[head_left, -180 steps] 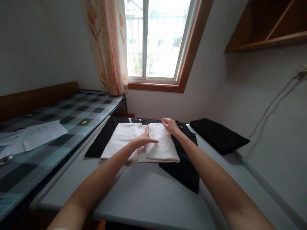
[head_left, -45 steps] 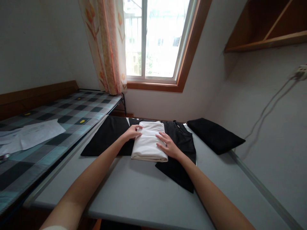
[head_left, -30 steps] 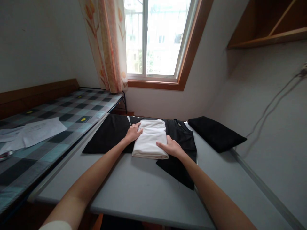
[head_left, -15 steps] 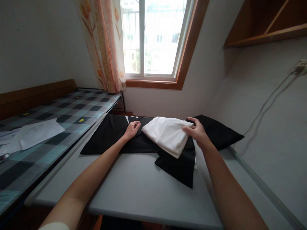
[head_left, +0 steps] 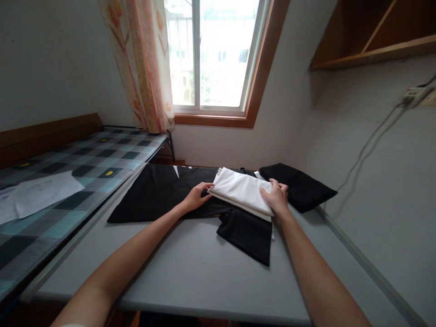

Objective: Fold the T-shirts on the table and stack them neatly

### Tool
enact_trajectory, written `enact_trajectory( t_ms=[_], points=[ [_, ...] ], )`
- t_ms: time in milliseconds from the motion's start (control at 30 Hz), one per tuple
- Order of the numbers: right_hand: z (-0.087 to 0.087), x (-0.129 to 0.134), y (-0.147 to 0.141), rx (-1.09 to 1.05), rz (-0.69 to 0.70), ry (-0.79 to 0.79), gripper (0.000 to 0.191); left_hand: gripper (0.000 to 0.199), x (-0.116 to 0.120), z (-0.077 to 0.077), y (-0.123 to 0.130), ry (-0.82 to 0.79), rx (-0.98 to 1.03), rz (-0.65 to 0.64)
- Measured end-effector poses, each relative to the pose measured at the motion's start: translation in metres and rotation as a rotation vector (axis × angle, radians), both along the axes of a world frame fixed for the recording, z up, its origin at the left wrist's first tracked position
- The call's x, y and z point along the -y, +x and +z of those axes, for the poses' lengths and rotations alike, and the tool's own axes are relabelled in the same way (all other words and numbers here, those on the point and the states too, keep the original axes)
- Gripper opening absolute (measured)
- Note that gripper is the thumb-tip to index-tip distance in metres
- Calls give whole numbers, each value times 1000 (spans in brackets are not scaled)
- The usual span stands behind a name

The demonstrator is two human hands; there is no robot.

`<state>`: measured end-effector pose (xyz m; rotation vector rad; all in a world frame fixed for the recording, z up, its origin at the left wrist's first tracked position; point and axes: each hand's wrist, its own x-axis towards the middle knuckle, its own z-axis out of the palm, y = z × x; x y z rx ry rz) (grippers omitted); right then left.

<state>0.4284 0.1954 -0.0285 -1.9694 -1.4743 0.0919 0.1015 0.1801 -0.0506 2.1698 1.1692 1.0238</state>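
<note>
A folded white cloth (head_left: 240, 188) lies over black fabric on the desk, its layers showing along the near edge. My left hand (head_left: 198, 195) pinches the cloth's left corner between thumb and fingers. On the other side, my right hand (head_left: 276, 196) grips the right end, thumb on top and fingers round the far edge. Beneath the cloth, a wide black garment (head_left: 153, 193) spreads to the left, with a few white marks near its far edge. One black flap (head_left: 247, 238) sticks out toward me below the white cloth. Another black piece (head_left: 298, 186) extends to the right.
The grey desk (head_left: 190, 268) stands against the right wall. A bed with a checked mattress (head_left: 126, 156) runs along the left, with paper sheets (head_left: 47, 193) on it. A curtain (head_left: 150, 68) hangs by the window. A wooden shelf (head_left: 371, 52) and a socket with cable (head_left: 412, 95) are at right.
The white cloth has gone from a wide, tilted shape to a narrower, flatter fold. My left hand has moved right from above the black garment and taken hold of the cloth's left corner.
</note>
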Motion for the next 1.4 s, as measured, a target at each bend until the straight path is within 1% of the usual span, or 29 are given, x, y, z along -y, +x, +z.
enact_trajectory(
  t_ms=[67, 100, 133, 200, 267, 300, 333, 433, 533, 600, 733, 800, 833, 867, 900, 967, 1033, 1100, 1200, 1300, 1400],
  points=[
    [10, 6, -5, 116, 27, 21, 45, 43, 1, 1, 2, -7, 20, -7],
    [14, 9, -6, 147, 88, 28, 39, 40, 1, 1, 2, -10, 26, -12],
    [17, 12, -7, 166, 188, 22, 35, 37, 2, 2, 2, -14, 31, -18],
    [21, 20, -6, 207, 438, -18, 28, 32, 1, 3, 1, -24, 42, -37],
    [21, 31, -2, 282, 644, -87, 25, 32, 1, 4, 1, -29, 50, -52],
    [20, 36, 0, 326, 698, -119, 27, 33, 1, 4, 1, -31, 50, -55],
    [20, 41, 3, 366, 717, -142, 32, 34, 0, 5, 1, -35, 48, -54],
    [19, 53, 7, 478, 671, -149, 41, 34, -1, 7, 2, -60, 56, -56],
    [23, 60, 3, 587, 621, -95, 35, 33, -2, 11, 2, -104, 119, -56],
    [26, 64, -2, 621, 626, -75, 31, 29, -4, 12, 1, -127, 174, -33],
    [29, 73, -8, 566, 703, -130, 30, 21, -7, 12, 0, -134, 225, 17],
    [30, 74, -9, 503, 713, -164, 20, 20, -8, 10, 0, -142, 209, 37],
    [30, 73, -10, 471, 709, -174, 16, 19, -9, 9, 1, -147, 195, 51],
    [31, 70, -13, 440, 703, -172, 19, 19, -9, 7, 2, -150, 182, 66],
    [32, 64, -16, 414, 692, -155, 26, 19, -9, 6, 2, -151, 174, 83],
    [33, 49, -26, 377, 646, -72, 35, 19, -9, 4, 3, -146, 172, 103],
    [32, 29, -38, 351, 570, 10, 37, 20, -8, 2, 3, -136, 184, 105],
    [27, 11, -48, 336, 478, 32, 43, 19, -8, 2, 2, -127, 190, 95],
    [12, -4, -56, 345, 397, -25, 54, 18, -7, 2, 1, -123, 180, 89],
    [-5, -3, -52, 363, 402, -100, 60, 18, -7, 2, 2, -117, 173, 91],
    [-17, 6, -41, 387, 413, -126, 64, 19, -6, 1, 4, -107, 174, 94]
  ],
)
